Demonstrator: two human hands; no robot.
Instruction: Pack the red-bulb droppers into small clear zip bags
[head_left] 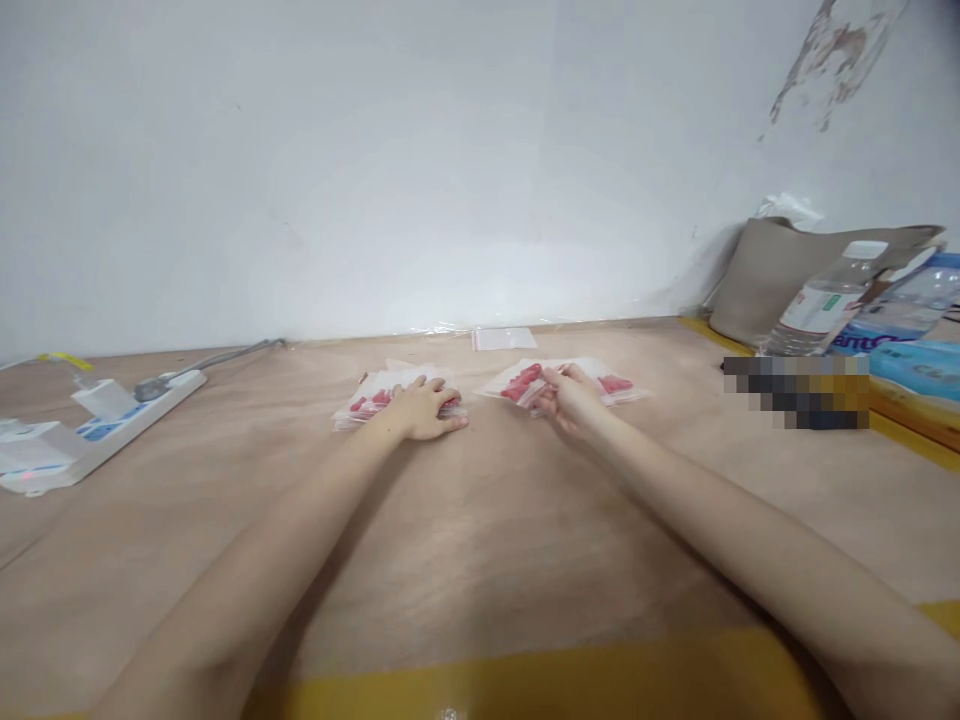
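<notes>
My left hand (429, 408) lies with fingers spread over a pile of small clear zip bags (360, 412) with red pieces inside. My right hand (571, 400) is closed at the thumb and fingers on the edge of a clear zip bag (501, 384), which is tilted toward the left and holds red elongated pieces. Beside and behind that hand, more zip bags (630, 390) with red contents lie on the table. What exactly the red pieces are is too small to tell. Against the wall lies a flat, pale zip bag (504, 339) with no red in it.
On the left stands a white power strip (135, 425) with plugs and a grey cable. At the right are a plastic water bottle (821, 300), a grey-brown bag (739, 275), a blue pack (919, 368) and a blurred-out dark object (795, 393). A white wall (375, 170) closes the back.
</notes>
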